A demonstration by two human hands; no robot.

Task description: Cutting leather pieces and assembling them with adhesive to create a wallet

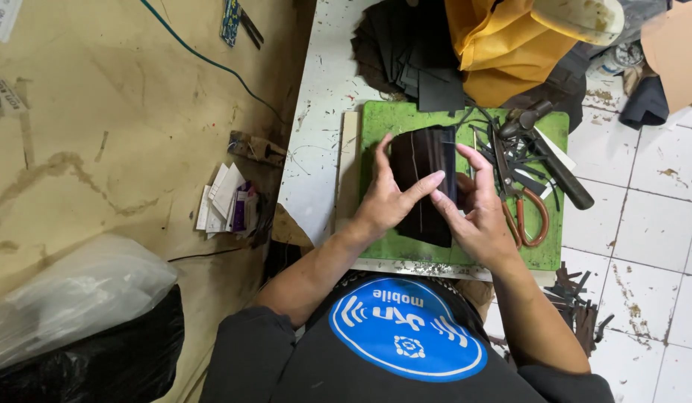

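Head view, looking down on a green cutting mat (544, 250) laid on a low white work board (320, 134). At centre, a dark brown leather piece (421, 160) with pale stitch lines, held over the mat by both hands. Left hand (387, 198) partly closed around the left edge of the leather piece, thumb up along that edge, index finger stretched across the front to the right. Right hand (477, 213) partly closed around the right edge, thumb pressed on the front just beside the left index fingertip, remaining fingers curled behind. Lower end of the leather piece hanging below the hands, close to the mat; contact with the mat not discernible. Right of the hands, on the mat: orange-handled scissors (527, 216), a dark cylindrical tool (566, 179), thin dark leather offcuts (521, 160). Behind the mat: a stack of cut dark leather panels (409, 52) and a yellow bag (503, 45). Left of the board, on the brown floor covering (100, 127): small paper cards (226, 201), a green cable (212, 63). Lower left: a clear plastic bag (70, 298) over a black one. Right: white floor tiles (652, 224) with dark scraps (577, 306).
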